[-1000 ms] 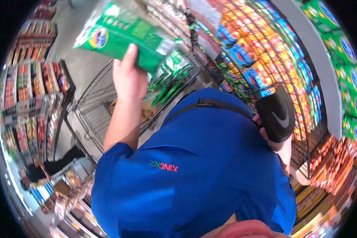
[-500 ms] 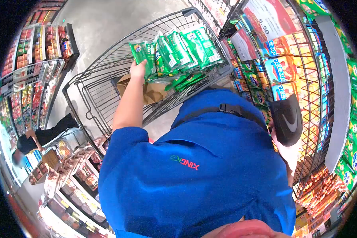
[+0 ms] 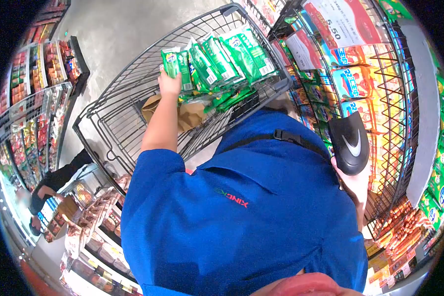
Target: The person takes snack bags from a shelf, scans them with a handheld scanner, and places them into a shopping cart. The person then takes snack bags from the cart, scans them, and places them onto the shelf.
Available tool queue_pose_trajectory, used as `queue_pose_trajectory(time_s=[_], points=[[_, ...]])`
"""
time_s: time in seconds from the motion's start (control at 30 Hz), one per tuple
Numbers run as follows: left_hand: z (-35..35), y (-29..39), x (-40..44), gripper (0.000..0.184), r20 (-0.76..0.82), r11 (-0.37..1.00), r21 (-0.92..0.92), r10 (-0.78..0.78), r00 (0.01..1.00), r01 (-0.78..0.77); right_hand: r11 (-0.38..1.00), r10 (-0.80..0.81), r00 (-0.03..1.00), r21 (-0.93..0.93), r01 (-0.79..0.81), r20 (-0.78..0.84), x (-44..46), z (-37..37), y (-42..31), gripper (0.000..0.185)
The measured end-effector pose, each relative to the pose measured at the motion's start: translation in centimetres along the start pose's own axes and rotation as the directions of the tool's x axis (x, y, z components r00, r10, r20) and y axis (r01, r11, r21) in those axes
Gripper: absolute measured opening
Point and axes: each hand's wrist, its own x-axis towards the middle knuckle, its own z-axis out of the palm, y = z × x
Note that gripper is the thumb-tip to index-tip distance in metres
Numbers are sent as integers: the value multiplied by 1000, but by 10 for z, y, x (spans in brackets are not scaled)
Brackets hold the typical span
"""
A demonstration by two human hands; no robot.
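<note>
My left hand (image 3: 169, 84) is closed on the near end of a green packet (image 3: 171, 61) with a blue-and-white logo, at the left end of a row in the shopping cart (image 3: 121, 81). More green packets (image 3: 249, 54) lean side by side to its right, touching one another. A brown paper bag (image 3: 187, 114) lies below them in the cart. Down at my right side, my right hand (image 3: 352, 185) grips the lower end of a black rounded object (image 3: 350, 143) with a white swoosh; most of its fingers are hidden behind it.
Wire racks of packaged food (image 3: 352, 84) and red-and-white price cards (image 3: 338, 22) stand close on the right. Other stocked shelves (image 3: 39, 64) are at left, beyond the grey floor (image 3: 128, 24). A person in black (image 3: 54, 185) stands at lower left beside a cardboard box.
My left hand and the held packet have shifted only slightly within the row. The black object and my right hand have moved a little up and to the left.
</note>
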Motion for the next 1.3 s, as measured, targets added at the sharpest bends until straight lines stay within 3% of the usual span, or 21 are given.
queue_pose_trajectory(time_s=[0.03,0.1,0.17,0.2,0.23,0.3,0.33,0.43,0.47,0.5,0.53,0.57,0.63,0.7,0.77,0.83,0.9,1.0,1.1,1.23,1.3], points=[[-4,1,-4,61,-9,1000,-3,11,1000,-11,999,-46,999,-24,45,-18,1,0,-1,57],[-10,9,-9,60,-178,995,-23,97,979,-102,996,-88,995,25,89,-45,4,-1,-10,55],[-25,29,-16,52,-265,972,-56,206,942,-229,994,87,996,66,-88,20,-2,-3,-14,53],[-34,45,-21,48,-338,923,-97,322,884,-373,993,92,995,72,-94,37,-2,-5,-10,57],[-42,69,-26,44,-364,893,-103,377,852,-439,990,-139,984,-13,139,-107,-6,-1,7,69],[-55,124,-44,34,-425,742,-286,468,775,-606,984,-107,994,139,107,-8,-6,-11,3,70],[-56,150,-49,30,-454,623,-399,503,735,-673,974,-177,984,140,179,-25,-7,-14,0,68],[-70,239,-78,28,-489,326,-489,665,564,-809,932,-155,987,327,156,-27,-19,-32,-8,66],[-79,273,-95,27,-498,226,-479,726,474,-848,926,-157,985,335,174,-77,-25,-34,-2,66],[-92,306,-116,26,-504,129,-467,774,384,-875,852,-135,988,500,155,-75,-33,-33,6,64],[-102,338,-134,23,-529,-12,-422,815,236,-906,750,-120,991,649,132,-63,-40,-32,12,63],[-109,369,-148,22,-562,-209,-424,823,76,-881,740,-121,988,654,155,-98,-49,-35,17,63],[-135,430,-182,25,-513,-418,-154,808,-289,-895,722,-137,981,664,194,-137,-67,-43,28,59],[-135,489,-194,28,-417,-502,-124,809,-413,-856,759,-64,988,636,141,-142,-87,-44,40,59],[-121,544,-193,37,-337,-321,-231,912,-234,-919,682,37,962,710,174,-271,-104,-41,48,62],[-97,594,-174,50,-462,-179,-80,878,-122,-981,625,91,952,761,174,-292,-120,-40,54,67],[-89,633,-164,70,-169,135,-536,950,262,-834,589,161,910,777,222,-383,-131,-38,61,69],[-48,669,-131,102,-226,497,-211,813,537,-842,604,175,881,755,256,-439,-149,-39,71,64],[-34,675,-146,103,-346,608,-84,725,595,-790,539,269,841,797,273,-470,-159,-28,82,63],[-39,663,-146,81,-345,575,-144,734,585,-805,559,269,809,768,311,-523,-162,-25,92,61],[-54,655,-144,66,-308,486,-256,778,547,-836,550,330,822,802,232,-464,-165,-30,88,59]])
